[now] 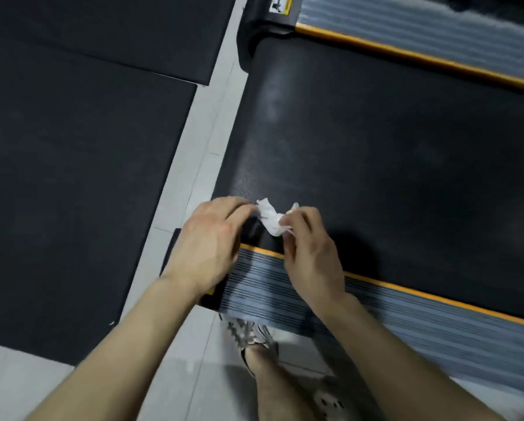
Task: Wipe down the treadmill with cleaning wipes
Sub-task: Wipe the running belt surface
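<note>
A small crumpled white wipe point(270, 219) hangs between my two hands, just above the rear corner of the treadmill's black belt point(376, 153). My left hand point(212, 241) pinches the wipe's left end with its fingertips. My right hand point(307, 247) pinches the right end, fingers curled round it. Both hands hover over the near grey ribbed side rail point(406, 317) with its orange stripe. The far side rail point(421, 28) runs across the top right.
Black rubber floor mats point(72, 177) lie to the left, with a strip of grey tiled floor point(193, 165) between them and the treadmill. My feet in patterned shoes point(251, 335) stand on the tiles beside the near rail.
</note>
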Demonstrator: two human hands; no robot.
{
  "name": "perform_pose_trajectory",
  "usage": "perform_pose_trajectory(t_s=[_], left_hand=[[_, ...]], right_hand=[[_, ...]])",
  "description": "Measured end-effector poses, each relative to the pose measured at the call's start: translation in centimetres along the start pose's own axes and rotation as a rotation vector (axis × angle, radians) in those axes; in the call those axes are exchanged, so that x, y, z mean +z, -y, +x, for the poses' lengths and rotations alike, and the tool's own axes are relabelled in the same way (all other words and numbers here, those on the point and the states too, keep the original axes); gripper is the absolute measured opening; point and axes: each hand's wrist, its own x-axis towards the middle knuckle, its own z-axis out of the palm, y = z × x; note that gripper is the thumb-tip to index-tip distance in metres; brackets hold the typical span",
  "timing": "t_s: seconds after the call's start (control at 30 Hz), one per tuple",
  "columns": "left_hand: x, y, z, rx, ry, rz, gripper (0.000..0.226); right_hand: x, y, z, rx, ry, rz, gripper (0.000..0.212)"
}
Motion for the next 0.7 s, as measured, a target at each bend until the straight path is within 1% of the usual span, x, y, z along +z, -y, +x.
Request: perform_pose_trajectory(t_s=[0.07, 0.1, 0.2, 0.27, 0.33, 0.4, 0.5, 0.57, 0.67, 0.7], left_hand=[[-2.2, 2.5, 1.5, 0.023, 0.002, -0.048, 0.061], [-3.3, 3.5, 1.9, 0.034, 0.028, -0.066, 0.062], [-5.4, 7.3, 3.2, 0.139, 0.09, -0.003, 0.061], [-6.5, 10.2, 4.2, 0.167, 0.089, 0.037, 0.049], [-7.8, 12.9, 5.2, 0.12, 0.053, -0.018, 0.028], [-9.6, 15.2, 6.0, 0.048, 0.024, -0.162, 0.019], [-13.0, 18.3, 6.3, -0.035, 0.036, -0.305, 0.019], [-15.9, 21.1, 6.8, -0.044, 0.069, -0.357, 0.02], [-21.1, 25.7, 7.9, -0.016, 0.107, -0.33, 0.02], [-23.0, 27.5, 7.9, -0.011, 0.107, -0.311, 0.02]], right_hand=[[1.3, 2.2, 2.6, 0.04, -0.002, 0.009, 0.019], [1.8, 3.4, 3.8, 0.056, -0.01, 0.038, 0.019], [2.8, 7.2, 6.8, 0.081, -0.05, 0.105, 0.021], [3.1, 9.9, 8.7, 0.094, -0.072, 0.129, 0.022], [3.6, 11.9, 10.6, 0.138, -0.086, 0.146, 0.023], [4.2, 13.8, 12.6, 0.222, -0.124, 0.141, 0.022], [5.4, 17.7, 15.1, 0.341, -0.191, 0.144, 0.022], [6.5, 21.2, 17.0, 0.387, -0.225, 0.139, 0.02], [8.0, 27.2, 20.1, 0.452, -0.315, 0.098, 0.01], [8.6, 29.3, 21.2, 0.482, -0.31, 0.095, 0.014]])
